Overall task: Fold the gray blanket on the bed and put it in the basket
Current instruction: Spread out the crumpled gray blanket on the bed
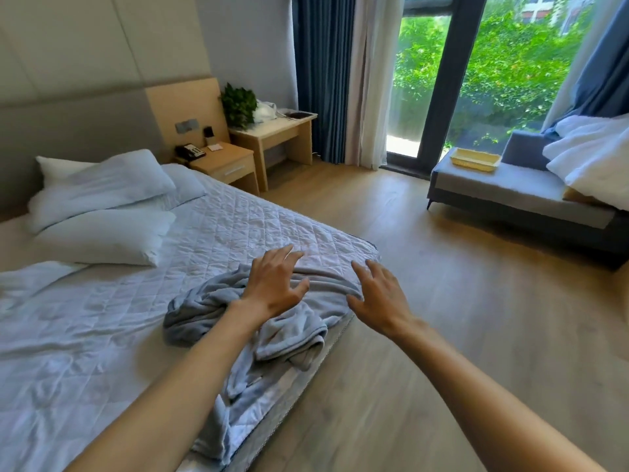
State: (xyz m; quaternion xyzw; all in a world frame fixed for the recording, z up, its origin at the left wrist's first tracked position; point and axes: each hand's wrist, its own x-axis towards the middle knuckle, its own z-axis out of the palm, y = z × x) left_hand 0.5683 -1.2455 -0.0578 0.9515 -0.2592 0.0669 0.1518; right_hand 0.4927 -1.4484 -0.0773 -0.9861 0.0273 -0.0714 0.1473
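A gray blanket [292, 332] lies crumpled near the right edge of the bed [102, 318], with one part trailing down toward the bed's near corner. My left hand [275, 284] hovers over the blanket's far part, fingers spread, holding nothing. My right hand [377, 298] is stretched out beside it at the blanket's right edge, fingers apart and also holding nothing. A yellow woven basket [474, 160] stands on the gray sofa bench [493, 195] across the room by the window.
Several white pillows [102, 212] lie at the head of the bed. A nightstand [221, 163] with a phone and a small desk [272, 134] with a plant stand at the back. White bedding [592, 155] is piled on the sofa. Wooden floor [425, 301] separates bed and sofa.
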